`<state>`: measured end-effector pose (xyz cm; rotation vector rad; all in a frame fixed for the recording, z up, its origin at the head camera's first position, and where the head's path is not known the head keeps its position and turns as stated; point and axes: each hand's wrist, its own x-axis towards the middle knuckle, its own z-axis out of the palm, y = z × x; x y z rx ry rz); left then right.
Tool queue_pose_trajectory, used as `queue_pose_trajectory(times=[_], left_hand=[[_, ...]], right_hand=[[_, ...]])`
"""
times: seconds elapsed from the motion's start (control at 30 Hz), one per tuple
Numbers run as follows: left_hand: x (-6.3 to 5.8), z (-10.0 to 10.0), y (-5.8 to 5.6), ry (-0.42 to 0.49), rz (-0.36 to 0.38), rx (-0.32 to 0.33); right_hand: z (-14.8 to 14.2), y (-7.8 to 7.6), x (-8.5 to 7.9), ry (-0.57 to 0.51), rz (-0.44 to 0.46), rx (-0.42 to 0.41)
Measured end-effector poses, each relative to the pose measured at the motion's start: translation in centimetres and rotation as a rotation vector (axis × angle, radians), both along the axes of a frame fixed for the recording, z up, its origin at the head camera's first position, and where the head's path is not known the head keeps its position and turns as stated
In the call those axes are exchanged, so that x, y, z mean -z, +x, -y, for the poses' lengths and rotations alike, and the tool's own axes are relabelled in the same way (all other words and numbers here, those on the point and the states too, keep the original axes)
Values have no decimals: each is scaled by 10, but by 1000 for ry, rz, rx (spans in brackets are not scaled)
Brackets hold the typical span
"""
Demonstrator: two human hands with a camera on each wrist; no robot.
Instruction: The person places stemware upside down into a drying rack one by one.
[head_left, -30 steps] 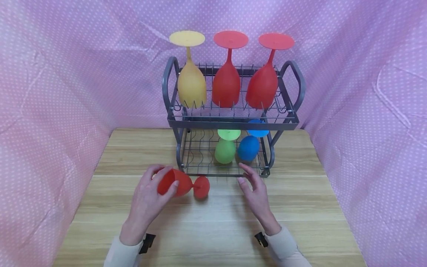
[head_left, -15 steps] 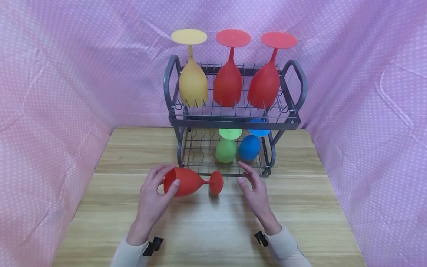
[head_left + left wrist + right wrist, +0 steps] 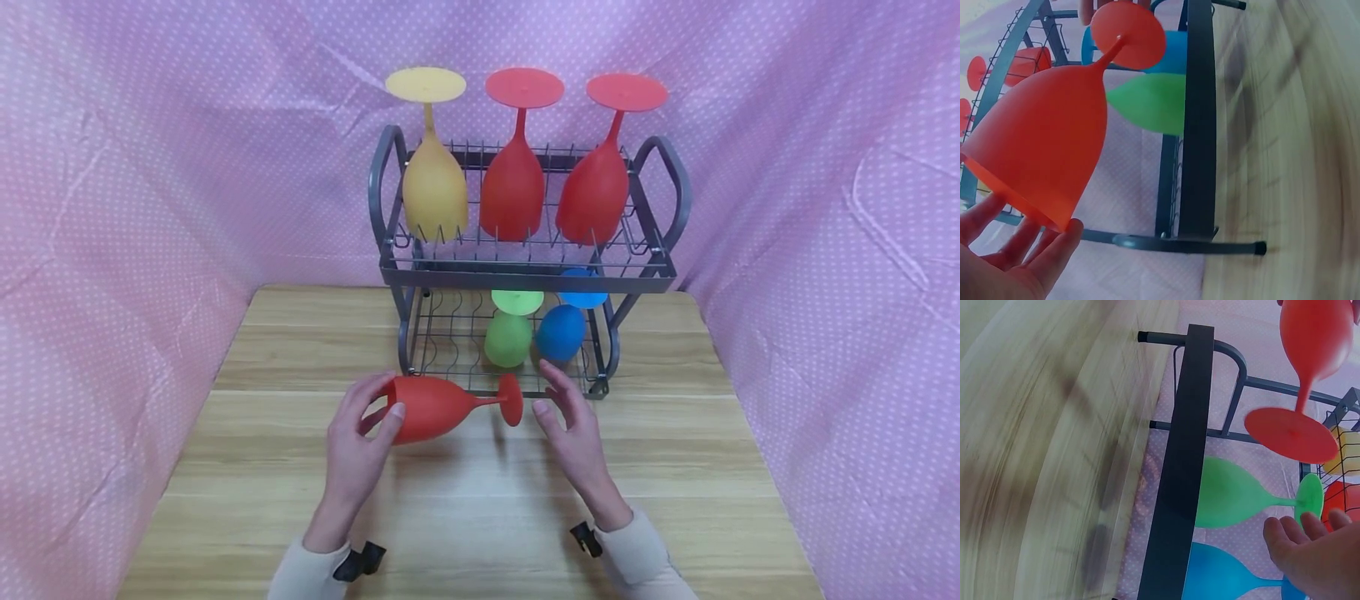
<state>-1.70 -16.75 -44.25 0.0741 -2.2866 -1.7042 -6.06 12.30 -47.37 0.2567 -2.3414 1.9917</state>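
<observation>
A red goblet (image 3: pixel 431 408) lies sideways in the air over the table, its foot pointing right. My left hand (image 3: pixel 362 446) grips it at the open rim, thumb on the near side and fingers on the far side. In the left wrist view the fingertips pinch the rim of the red goblet (image 3: pixel 1047 137). My right hand (image 3: pixel 573 429) holds nothing; its fingers are spread and slightly bent, a short way right of the goblet's foot (image 3: pixel 511 400). The right wrist view shows that foot above the right hand (image 3: pixel 1319 553).
A dark two-tier dish rack (image 3: pixel 528 282) stands behind the hands. Upside down on its top tier are a yellow goblet (image 3: pixel 435 192) and two red ones (image 3: pixel 512 196). Its lower tier bears a green goblet (image 3: pixel 507 340) and a blue goblet (image 3: pixel 561 333). Pink dotted cloth (image 3: pixel 150 208) surrounds the wooden table (image 3: pixel 480 533).
My left hand has moved right with the red goblet, and the goblet's foot has swung up and closer to my right hand. The right hand has stayed nearly still.
</observation>
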Motion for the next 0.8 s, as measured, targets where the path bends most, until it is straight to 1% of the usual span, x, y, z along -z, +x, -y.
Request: queue_pose_trajectory(times=[0.23, 0.33, 0.63, 0.7, 0.8], left_hand=[[6, -7, -2, 127, 15, -13], [9, -10, -4, 162, 9, -27], [16, -17, -9, 244, 31, -66], [17, -19, -10, 264, 29, -67], [19, -23, -12, 281, 21, -65]], right_hand=[[0, 1, 4, -56, 71, 10], [0, 0, 7, -91, 80, 5], [1, -2, 18, -211, 68, -7], [2, -2, 21, -226, 80, -14], [3, -1, 25, -224, 120, -15]])
